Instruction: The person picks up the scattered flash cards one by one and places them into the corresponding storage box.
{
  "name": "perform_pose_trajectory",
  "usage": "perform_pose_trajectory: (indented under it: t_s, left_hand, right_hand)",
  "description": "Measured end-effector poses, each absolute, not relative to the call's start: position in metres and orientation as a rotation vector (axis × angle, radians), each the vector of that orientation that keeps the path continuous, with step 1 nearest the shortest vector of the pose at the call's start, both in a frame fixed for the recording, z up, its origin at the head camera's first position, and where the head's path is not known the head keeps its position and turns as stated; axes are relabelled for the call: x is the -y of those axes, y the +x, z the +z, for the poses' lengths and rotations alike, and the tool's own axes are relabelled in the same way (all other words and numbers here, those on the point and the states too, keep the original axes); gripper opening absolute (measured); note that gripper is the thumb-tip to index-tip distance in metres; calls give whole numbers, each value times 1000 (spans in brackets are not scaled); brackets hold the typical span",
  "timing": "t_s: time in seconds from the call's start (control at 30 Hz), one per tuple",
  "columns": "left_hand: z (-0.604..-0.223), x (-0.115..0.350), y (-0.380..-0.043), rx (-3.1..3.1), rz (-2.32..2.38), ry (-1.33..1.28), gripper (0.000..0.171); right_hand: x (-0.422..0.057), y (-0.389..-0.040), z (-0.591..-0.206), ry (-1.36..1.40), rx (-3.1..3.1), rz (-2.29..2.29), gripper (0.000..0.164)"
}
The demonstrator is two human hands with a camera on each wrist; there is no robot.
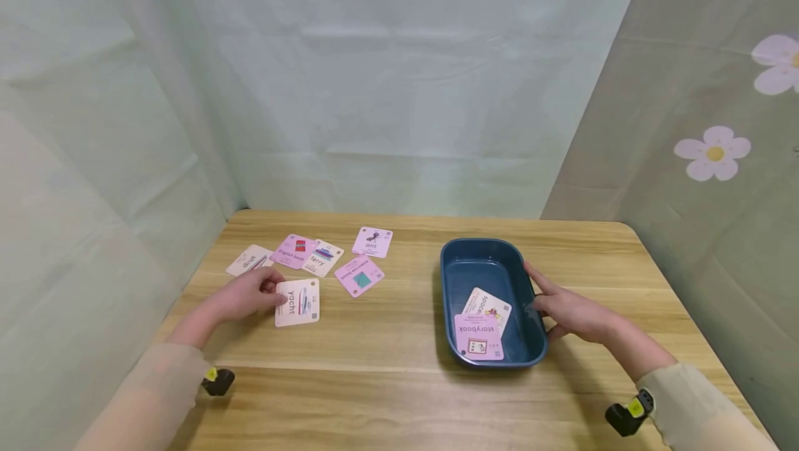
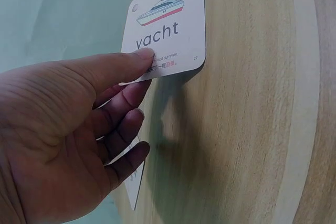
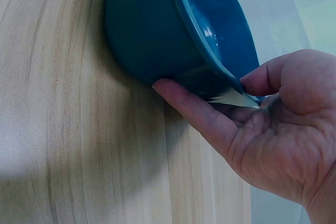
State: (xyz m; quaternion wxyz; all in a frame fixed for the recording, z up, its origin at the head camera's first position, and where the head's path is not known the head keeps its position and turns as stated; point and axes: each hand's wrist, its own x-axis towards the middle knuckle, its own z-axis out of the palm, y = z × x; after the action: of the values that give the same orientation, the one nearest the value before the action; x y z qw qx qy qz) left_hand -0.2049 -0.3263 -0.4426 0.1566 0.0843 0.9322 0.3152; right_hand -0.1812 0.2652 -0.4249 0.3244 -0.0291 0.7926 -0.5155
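My left hand (image 1: 252,293) pinches a white yacht card (image 1: 302,302) between thumb and fingers; in the left wrist view the card (image 2: 168,30) is tilted up over the wood, its picture side toward the camera. At the right, my right hand (image 1: 577,313) grips the side wall of a dark blue tub (image 1: 451,298), thumb over the rim and fingers along the outside. Inside the tub lie a pink storybook card (image 1: 478,337) and, partly under it, a white card (image 1: 490,305) whose word starts with "space".
Near the left hand lie a ship card (image 1: 250,259), an English book card (image 1: 293,251), a ferry card (image 1: 322,258), an exercise book card (image 1: 359,275) and an ant card (image 1: 372,241). Pale cloth (image 1: 399,90) hangs behind the wooden table (image 1: 368,402).
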Motion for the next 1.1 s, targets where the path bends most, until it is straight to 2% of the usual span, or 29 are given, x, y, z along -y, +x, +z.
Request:
perform_pose_trajectory:
  t_s: [0.33, 0.8, 1.1]
  left_hand:
    - [-440, 331, -206, -2743, 851, 290, 15]
    - [-436, 339, -206, -2779, 813, 303, 21]
    - [-433, 341, -207, -2791, 869, 366, 18]
  right_hand:
    - [-264, -182, -424, -77, -2076, -1367, 82]
    - [-263, -181, -424, -68, -2068, -1366, 82]
    - [-264, -181, -424, -69, -2077, -1357, 82]
